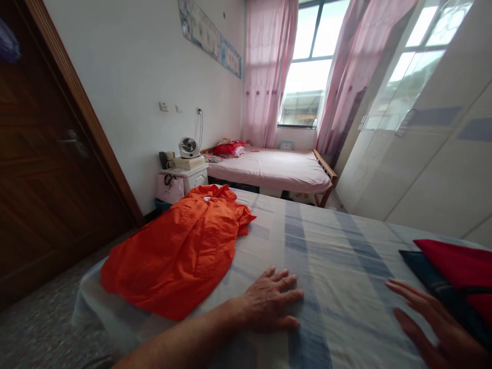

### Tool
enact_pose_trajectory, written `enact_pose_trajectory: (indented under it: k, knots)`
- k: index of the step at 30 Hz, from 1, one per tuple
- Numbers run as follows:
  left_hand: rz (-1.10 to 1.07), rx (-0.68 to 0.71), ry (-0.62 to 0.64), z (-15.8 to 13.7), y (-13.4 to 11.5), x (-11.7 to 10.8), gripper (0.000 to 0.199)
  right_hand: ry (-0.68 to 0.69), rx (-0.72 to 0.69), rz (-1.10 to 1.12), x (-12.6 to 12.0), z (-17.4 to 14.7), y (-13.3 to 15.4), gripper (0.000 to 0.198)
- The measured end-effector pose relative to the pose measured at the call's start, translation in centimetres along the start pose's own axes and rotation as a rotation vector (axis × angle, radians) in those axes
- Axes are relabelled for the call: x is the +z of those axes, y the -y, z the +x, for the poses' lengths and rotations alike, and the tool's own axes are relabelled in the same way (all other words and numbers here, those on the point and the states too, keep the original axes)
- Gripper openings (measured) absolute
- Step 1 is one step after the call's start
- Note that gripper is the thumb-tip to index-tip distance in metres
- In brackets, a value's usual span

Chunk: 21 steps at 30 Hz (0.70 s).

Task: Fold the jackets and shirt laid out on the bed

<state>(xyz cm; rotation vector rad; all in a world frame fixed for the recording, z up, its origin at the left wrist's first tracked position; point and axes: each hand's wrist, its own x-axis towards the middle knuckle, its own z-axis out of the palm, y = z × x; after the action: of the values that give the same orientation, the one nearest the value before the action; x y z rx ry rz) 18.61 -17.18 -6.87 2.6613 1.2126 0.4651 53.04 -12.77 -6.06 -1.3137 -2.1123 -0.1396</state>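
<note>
My left hand [271, 299] lies palm down with fingers spread on the pale sheet with blue stripes [338, 256] that covers the near bed. To the left of it an orange garment [180, 251] is laid out, wrinkled, its lower end near the bed's left edge; hand and cloth are apart. At the lower right my right hand [434, 325] holds nothing, its fingers stretched out and the thumb apart. Close beyond that hand is a stack of folded cloth, a red piece [457, 266] over a dark blue-green one [426, 269].
A second bed [277, 169] with a pink sheet stands under the window. A white bedside cabinet [196, 177] carries a small fan [189, 147]. The wooden door [57, 154] is at the left, a white wardrobe [415, 159] at the right.
</note>
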Motion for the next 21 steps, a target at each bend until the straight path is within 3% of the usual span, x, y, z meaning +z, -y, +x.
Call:
enact_pose_trajectory:
  k: [3, 6, 10, 13, 17, 21]
  knots:
    - [0.101, -0.067, -0.042, -0.7, 0.9, -1.5, 0.049, 0.125, -0.004, 0.051, 3.6, 1.7, 1.2, 0.043]
    - [0.226, -0.315, -0.171, -2.9, 3.4, -5.2, 0.041, 0.188, 0.058, 0.007, 6.4, 1.9, 0.5, 0.045]
    - [0.428, -0.742, -0.376, -8.1, 8.6, -11.4, 0.046, 0.181, 0.066, -0.069, 7.4, 0.8, -0.4, 0.044]
    - [0.527, -0.983, -0.434, -11.9, 11.5, -14.2, 0.054, 0.172, 0.044, -0.066, 7.3, 0.7, -0.5, 0.044]
    - [0.549, -1.067, -0.391, -14.1, 12.9, -14.8, 0.037, 0.153, 0.047, -0.057, 7.6, 0.9, -0.8, 0.048]
    - [0.521, -1.044, -0.395, -13.3, 13.1, -15.2, 0.018, 0.144, 0.067, -0.059, 8.1, 0.8, -1.1, 0.05]
